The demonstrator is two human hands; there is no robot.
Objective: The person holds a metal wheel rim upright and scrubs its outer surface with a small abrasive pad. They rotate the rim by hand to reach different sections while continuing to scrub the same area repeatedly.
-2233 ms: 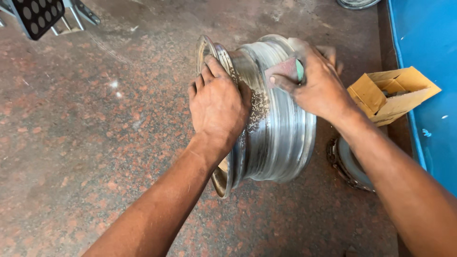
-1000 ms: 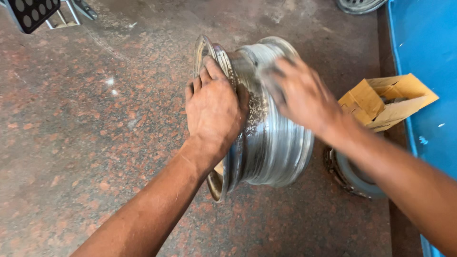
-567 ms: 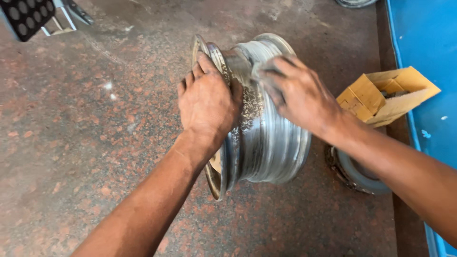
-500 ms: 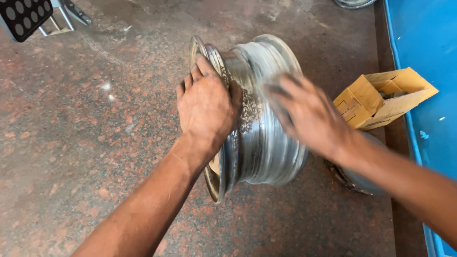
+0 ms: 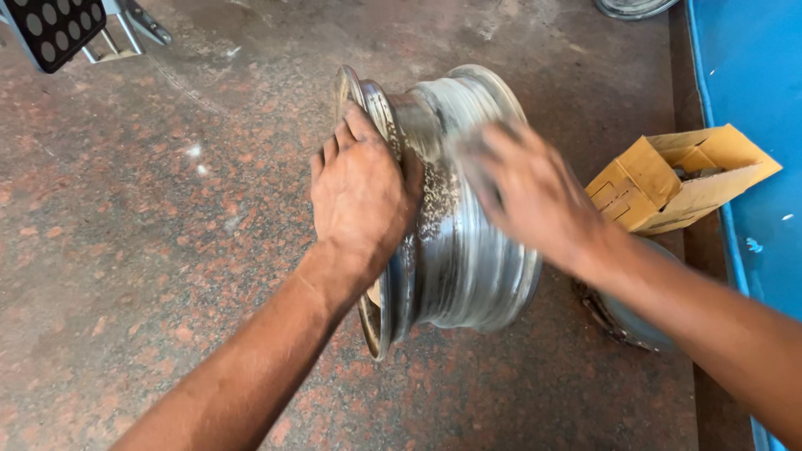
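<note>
A bare silver metal wheel rim [image 5: 468,267] stands on its edge on the speckled reddish stone floor [image 5: 150,209]. My left hand [image 5: 359,192] grips the rim's near flange and holds it upright. My right hand [image 5: 535,196] is motion-blurred, pressed flat on the upper barrel of the rim. A small dark pad shows under its fingers, mostly hidden. The barrel looks shiny, with rough pitted patches just beside my left hand.
An open cardboard box [image 5: 668,179] lies to the right, against a blue surface [image 5: 752,67]. A round metal part [image 5: 626,321] lies on the floor under my right forearm. A black perforated plate on a metal frame [image 5: 50,29] sits top left.
My right hand has been sliding back and forth over the rim's barrel, now lower and nearer than 2.2 s ago. My left hand has kept its grip on the flange.
</note>
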